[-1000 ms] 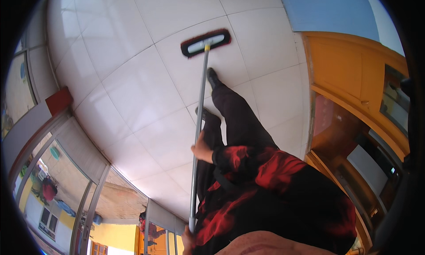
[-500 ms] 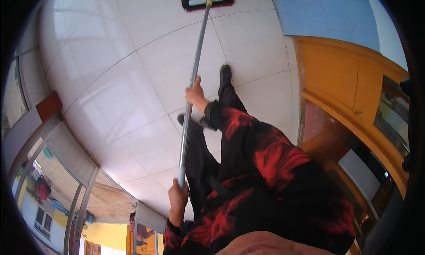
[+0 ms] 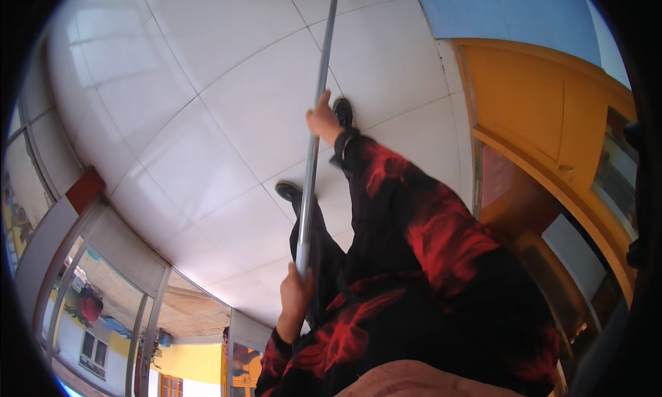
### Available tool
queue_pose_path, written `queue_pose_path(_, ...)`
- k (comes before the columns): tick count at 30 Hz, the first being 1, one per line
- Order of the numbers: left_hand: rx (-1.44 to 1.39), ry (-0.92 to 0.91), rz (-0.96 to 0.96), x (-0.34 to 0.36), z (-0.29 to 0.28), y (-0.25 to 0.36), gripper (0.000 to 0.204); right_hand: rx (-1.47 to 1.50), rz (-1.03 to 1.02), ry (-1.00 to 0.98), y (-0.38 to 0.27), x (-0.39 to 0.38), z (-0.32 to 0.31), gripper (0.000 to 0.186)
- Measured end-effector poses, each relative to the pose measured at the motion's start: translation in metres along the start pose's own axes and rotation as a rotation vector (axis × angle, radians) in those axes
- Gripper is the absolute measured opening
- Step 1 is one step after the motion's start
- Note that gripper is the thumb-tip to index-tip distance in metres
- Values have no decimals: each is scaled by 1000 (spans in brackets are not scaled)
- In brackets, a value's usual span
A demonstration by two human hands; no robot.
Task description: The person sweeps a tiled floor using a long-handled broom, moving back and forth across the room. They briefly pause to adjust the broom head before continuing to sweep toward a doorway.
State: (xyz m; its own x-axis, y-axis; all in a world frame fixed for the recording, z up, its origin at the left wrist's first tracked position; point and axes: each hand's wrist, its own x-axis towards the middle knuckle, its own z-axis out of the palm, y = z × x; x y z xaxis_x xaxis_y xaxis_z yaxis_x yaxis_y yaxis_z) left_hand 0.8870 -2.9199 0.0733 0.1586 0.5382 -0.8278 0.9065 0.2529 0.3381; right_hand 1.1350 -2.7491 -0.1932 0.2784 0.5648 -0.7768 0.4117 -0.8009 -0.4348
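One mop (image 3: 312, 164) points lengthwise forward, slanting slightly right.

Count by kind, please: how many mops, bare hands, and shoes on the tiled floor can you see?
Flat mop with a metal pole: 1
Bare hands, left hand and right hand: 2
Dark shoes, left shoe and right shoe: 2
Total: 5

No lettering, label, number or sign can be read anywhere here.
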Motion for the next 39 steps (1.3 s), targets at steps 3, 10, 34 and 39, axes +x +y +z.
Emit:
queue_pose_path(3, 85, -105, -119, -90, -9, -65, 31, 243, 106, 67, 25, -94, 67, 80)
queue_pose_path(10, 81, -202, -232, -279, 13, -160, 31, 578, 308, -192, 51, -273, 121, 78)
queue_pose_path(34, -56, 17, 99, 162, 41, 183, 25, -203, 40, 269, -20, 194, -187, 84)
queue_pose_path(39, -2, -64, 87, 132, 40, 145, 25, -130, 143, 295, -1, 155, -168, 86)
